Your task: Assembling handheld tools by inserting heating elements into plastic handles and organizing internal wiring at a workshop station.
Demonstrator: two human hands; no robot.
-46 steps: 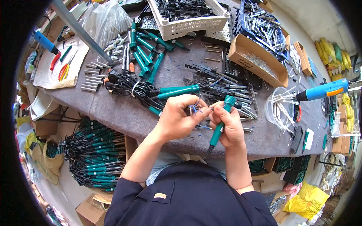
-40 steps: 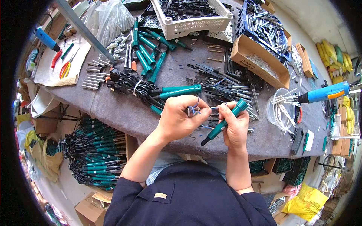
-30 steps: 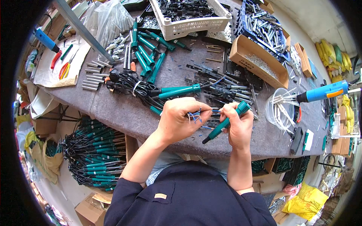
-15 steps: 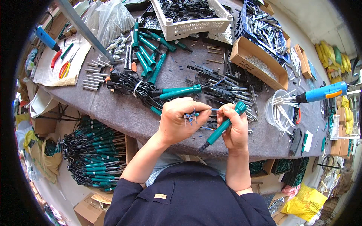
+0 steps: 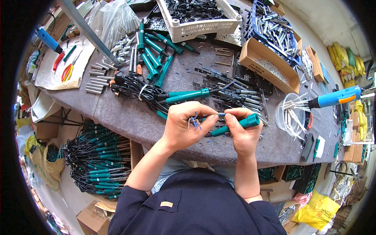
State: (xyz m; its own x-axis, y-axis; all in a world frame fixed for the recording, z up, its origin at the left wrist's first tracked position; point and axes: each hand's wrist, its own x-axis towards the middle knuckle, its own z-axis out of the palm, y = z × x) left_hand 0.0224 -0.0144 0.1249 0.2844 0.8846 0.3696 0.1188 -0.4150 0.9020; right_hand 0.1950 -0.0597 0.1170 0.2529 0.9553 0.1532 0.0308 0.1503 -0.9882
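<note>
My left hand (image 5: 182, 123) is closed around several short blue-and-white wire pieces (image 5: 194, 122) that stick out from the palm. Its thumb and forefinger pinch a thin dark-blue wire or sleeve (image 5: 220, 114). The other end of that thin piece meets the fingertips of my right hand (image 5: 244, 139), just beside the left. A green tubular handle (image 5: 250, 120) with a ribbed end and a dark cord sleeve is gripped in the right hand, lying nearly level. Behind both hands, a finished-looking green handle (image 5: 192, 95) rests on a bundled black cord (image 5: 143, 88).
On the grey cloth table (image 5: 121, 121) lie metal-and-black heater parts (image 5: 235, 96) and more green handles (image 5: 150, 62). A white crate (image 5: 203, 29), a cardboard box (image 5: 270, 66), a clear tub (image 5: 288, 121) and a blue hot-air gun (image 5: 333, 98) stand around. Corded green handles (image 5: 102, 160) hang at lower left.
The green handle in my right hand has swung from steeply slanted to nearly level, its ribbed end moving right and down. The right fingers have shifted slightly; the left hand stays almost in place.
</note>
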